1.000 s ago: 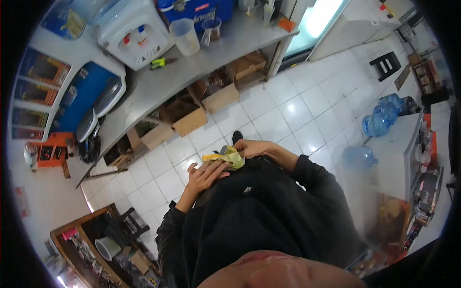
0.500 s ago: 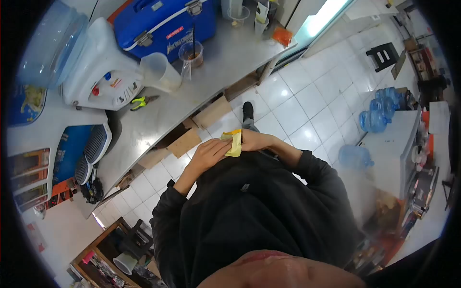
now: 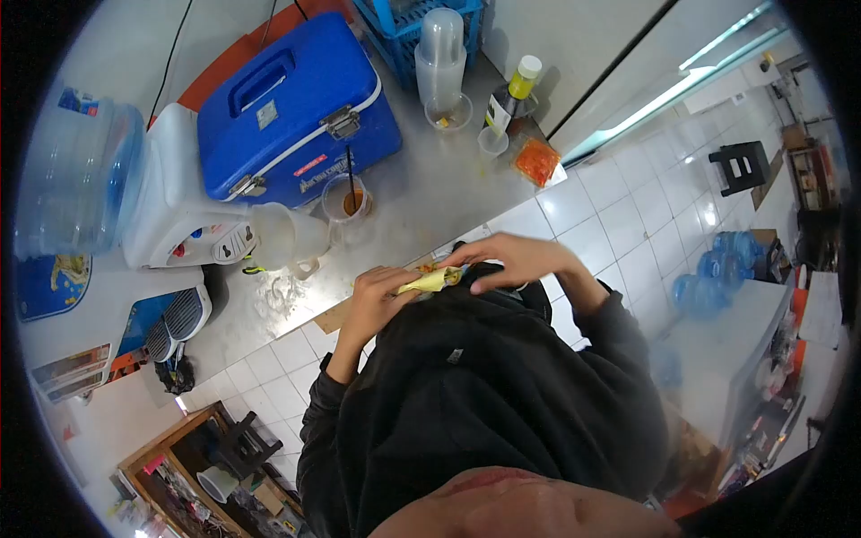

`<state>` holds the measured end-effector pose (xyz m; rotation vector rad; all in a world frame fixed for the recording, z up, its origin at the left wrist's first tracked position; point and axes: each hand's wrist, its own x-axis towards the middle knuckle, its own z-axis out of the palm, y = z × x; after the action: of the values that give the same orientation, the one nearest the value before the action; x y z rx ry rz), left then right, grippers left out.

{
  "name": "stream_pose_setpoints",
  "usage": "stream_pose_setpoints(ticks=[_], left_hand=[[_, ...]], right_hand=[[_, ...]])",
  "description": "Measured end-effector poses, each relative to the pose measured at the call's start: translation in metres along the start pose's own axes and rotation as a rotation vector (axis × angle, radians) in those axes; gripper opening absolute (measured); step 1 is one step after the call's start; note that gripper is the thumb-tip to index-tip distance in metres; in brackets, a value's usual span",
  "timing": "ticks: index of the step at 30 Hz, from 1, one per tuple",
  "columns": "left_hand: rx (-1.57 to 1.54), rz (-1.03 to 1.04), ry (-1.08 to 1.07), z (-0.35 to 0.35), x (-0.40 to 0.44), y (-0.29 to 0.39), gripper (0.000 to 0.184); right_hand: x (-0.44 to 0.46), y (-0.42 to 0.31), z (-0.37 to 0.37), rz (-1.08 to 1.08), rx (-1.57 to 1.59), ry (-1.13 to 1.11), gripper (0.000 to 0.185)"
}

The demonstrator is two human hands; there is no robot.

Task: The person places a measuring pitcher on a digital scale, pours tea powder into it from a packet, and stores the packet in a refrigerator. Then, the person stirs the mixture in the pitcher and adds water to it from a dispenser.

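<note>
In front of my chest, my left hand [image 3: 378, 303] is closed around a crumpled yellow packet [image 3: 431, 282]. My right hand [image 3: 513, 262] is at the packet's other end, thumb and fingers spread apart; its fingertips are by the packet's opening, and whether they touch it is unclear. Beyond my hands is the metal counter [image 3: 408, 211]. On it stand a clear cup [image 3: 345, 199] with brown liquid and a dark straw, a translucent pitcher [image 3: 291, 235] and a blue cooler [image 3: 296, 117].
A white water dispenser [image 3: 175, 197] stands on the counter's left. Stacked clear cups [image 3: 441, 67], a bottle with a white cap [image 3: 513, 94] and an orange-red packet [image 3: 536, 162] are farther right. Large blue bottles [image 3: 708, 278] and a black stool [image 3: 739, 168] are at the right.
The counter and cooler now appear nearer. My right hand has opened from its closed hold at the packet. My left hand still holds the packet.
</note>
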<state>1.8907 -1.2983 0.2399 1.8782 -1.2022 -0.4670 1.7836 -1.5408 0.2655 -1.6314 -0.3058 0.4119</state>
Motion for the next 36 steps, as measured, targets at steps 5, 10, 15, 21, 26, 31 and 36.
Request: stream_pose_setpoints(ticks=[5, 10, 15, 21, 26, 31, 36], left_hand=[[-0.067, -0.17, 0.096, 0.007, 0.026, 0.007, 0.031], [0.102, 0.089, 0.338, 0.011, 0.05, -0.006, 0.048], [0.538, 0.426, 0.252, 0.0, 0.078, -0.006, 0.051], [0.523, 0.239, 0.075, 0.015, 0.055, -0.052, 0.036], [0.201, -0.014, 0.255, 0.061, 0.017, -0.065, 0.034], [0.169, -0.254, 0.26, 0.057, -0.009, -0.079, 0.043], [-0.334, -0.229, -0.177, 0.058, -0.006, -0.09, 0.048]], right_hand=[[0.016, 0.016, 0.029, -0.085, -0.441, 0.447, 0.031], [0.027, 0.027, 0.023, 0.124, -0.167, 0.644, 0.021], [0.047, 0.025, 0.002, -0.023, 0.031, 0.834, 0.02], [0.053, 0.096, -0.003, -0.098, -0.541, 0.635, 0.023], [0.047, 0.146, 0.012, 0.168, -0.755, 0.411, 0.026], [0.043, 0.151, 0.013, 0.302, -0.842, 0.302, 0.03], [0.044, 0.151, 0.014, 0.29, -0.767, 0.411, 0.032]])
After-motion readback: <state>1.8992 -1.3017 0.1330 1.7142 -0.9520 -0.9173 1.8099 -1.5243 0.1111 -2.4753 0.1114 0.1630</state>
